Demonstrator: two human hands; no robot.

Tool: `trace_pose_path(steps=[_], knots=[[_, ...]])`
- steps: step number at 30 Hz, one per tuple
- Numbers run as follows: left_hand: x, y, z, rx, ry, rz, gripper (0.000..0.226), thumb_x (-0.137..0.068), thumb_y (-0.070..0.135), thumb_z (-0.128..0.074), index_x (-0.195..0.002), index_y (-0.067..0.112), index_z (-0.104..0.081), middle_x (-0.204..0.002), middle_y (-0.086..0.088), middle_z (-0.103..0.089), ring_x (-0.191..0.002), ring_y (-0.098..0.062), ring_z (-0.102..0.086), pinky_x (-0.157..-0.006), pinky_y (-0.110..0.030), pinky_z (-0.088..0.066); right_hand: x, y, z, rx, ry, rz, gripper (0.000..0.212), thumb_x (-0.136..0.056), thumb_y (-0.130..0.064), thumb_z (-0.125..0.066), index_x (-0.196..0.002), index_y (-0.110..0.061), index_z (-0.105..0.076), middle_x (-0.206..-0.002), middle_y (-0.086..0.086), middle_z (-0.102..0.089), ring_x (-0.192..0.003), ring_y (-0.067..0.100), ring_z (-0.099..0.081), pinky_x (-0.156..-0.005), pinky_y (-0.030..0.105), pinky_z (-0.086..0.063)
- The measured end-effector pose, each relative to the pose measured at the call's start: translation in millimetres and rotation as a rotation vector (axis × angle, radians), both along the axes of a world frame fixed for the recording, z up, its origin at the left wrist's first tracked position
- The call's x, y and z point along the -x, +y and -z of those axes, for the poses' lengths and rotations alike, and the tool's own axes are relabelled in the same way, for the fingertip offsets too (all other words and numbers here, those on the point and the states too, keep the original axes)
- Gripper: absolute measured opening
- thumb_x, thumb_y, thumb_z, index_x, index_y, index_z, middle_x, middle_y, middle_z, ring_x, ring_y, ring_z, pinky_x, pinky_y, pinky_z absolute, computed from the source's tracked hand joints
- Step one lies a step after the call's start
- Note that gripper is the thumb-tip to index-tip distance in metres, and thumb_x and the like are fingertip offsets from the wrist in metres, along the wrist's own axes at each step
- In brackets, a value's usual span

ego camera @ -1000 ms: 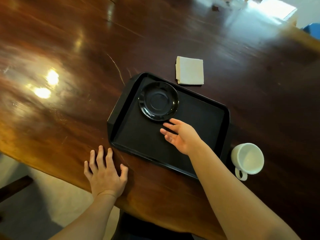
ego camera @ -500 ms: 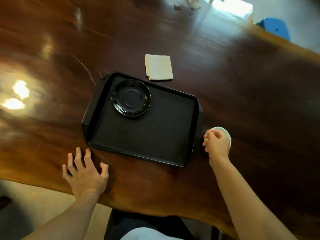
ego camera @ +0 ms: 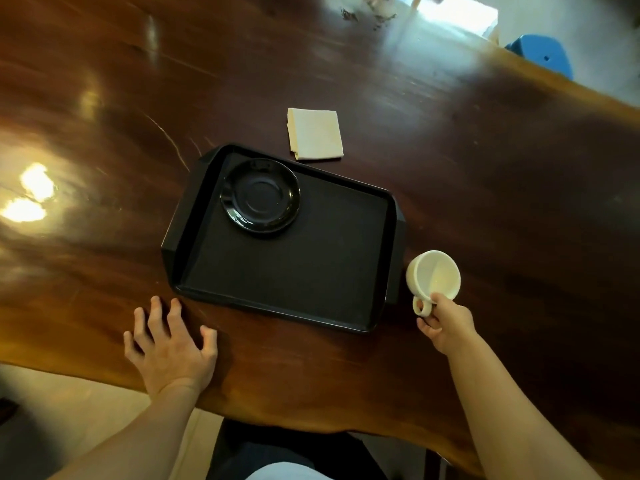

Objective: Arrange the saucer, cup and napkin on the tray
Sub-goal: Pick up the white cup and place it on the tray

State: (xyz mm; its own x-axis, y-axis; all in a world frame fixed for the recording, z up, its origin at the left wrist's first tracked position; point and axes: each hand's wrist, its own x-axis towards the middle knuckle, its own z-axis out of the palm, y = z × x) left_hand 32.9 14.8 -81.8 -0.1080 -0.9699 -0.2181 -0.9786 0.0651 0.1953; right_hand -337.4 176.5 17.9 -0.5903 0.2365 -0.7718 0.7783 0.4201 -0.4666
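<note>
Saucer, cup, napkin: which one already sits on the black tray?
The round black saucer, in the black plastic tray's far left corner; the white cup and folded cream napkin are outside it.

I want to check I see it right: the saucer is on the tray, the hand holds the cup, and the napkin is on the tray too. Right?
Not quite. The head view shows the napkin on the table, just beyond the tray. The saucer is on the tray, and the right hand holds the cup.

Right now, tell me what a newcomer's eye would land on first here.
The white cup, tipped and held by its handle in the right hand, just off the right end of the black tray. Next, the pale folded napkin on the dark wooden table beyond the tray, and the glossy black saucer in the tray's far left corner. The left hand lies flat near the tray.
</note>
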Motion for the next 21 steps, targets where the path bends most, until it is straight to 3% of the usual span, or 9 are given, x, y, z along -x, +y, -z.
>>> trace_pose_path(steps=[6, 13, 18, 21], knots=[[0.4, 0.5, -3.2, 0.0, 0.009, -0.001, 0.071, -0.085, 0.054, -0.042, -0.145, 0.017, -0.042, -0.16, -0.017, -0.034, -0.15, -0.04, -0.021, -0.12, -0.06, -0.011, -5.2, -9.0, -9.1, 0.071, 0.029, 0.045, 0.034, -0.098, -0.014, -0.056, -0.131, -0.006, -0.053, -0.115, 0.019, -0.07, -0.092, 0.022, -0.069, -0.059, 0.027, -0.049], [1.3, -0.1, -4.5, -0.006, 0.016, 0.003, 0.071, -0.085, 0.054, -0.042, -0.145, 0.017, -0.043, -0.16, -0.017, -0.034, -0.151, -0.04, -0.021, -0.12, -0.061, -0.012, -15.5, -62.3, -32.0, 0.305, 0.096, -0.02, 0.015, -0.097, -0.007, -0.056, -0.112, -0.007, -0.057, -0.094, 0.012, -0.072, -0.079, 0.018, -0.068, -0.06, 0.027, -0.045], [-0.8, -0.1, -3.5, 0.004, 0.026, 0.005, 0.07, -0.085, 0.053, -0.042, -0.144, 0.015, -0.044, -0.159, -0.017, -0.035, -0.15, -0.04, -0.021, -0.119, -0.061, -0.012, -28.3, -102.9, -24.2, 0.248, 0.08, -0.148, 0.017, -0.096, -0.01, -0.059, -0.112, -0.006, -0.058, -0.114, 0.019, -0.071, -0.078, 0.02, -0.068, -0.058, 0.026, -0.049], [0.0, -0.6, -2.8, 0.004, 0.024, 0.002, 0.07, -0.085, 0.053, -0.043, -0.144, 0.016, -0.043, -0.159, -0.017, -0.034, -0.151, -0.039, -0.021, -0.12, -0.061, -0.012, -38.4, -121.4, -16.3, 0.206, 0.049, -0.192, 0.021, -0.095, -0.012, -0.061, -0.114, -0.006, -0.055, -0.116, 0.019, -0.07, -0.079, 0.02, -0.068, -0.058, 0.026, -0.051]])
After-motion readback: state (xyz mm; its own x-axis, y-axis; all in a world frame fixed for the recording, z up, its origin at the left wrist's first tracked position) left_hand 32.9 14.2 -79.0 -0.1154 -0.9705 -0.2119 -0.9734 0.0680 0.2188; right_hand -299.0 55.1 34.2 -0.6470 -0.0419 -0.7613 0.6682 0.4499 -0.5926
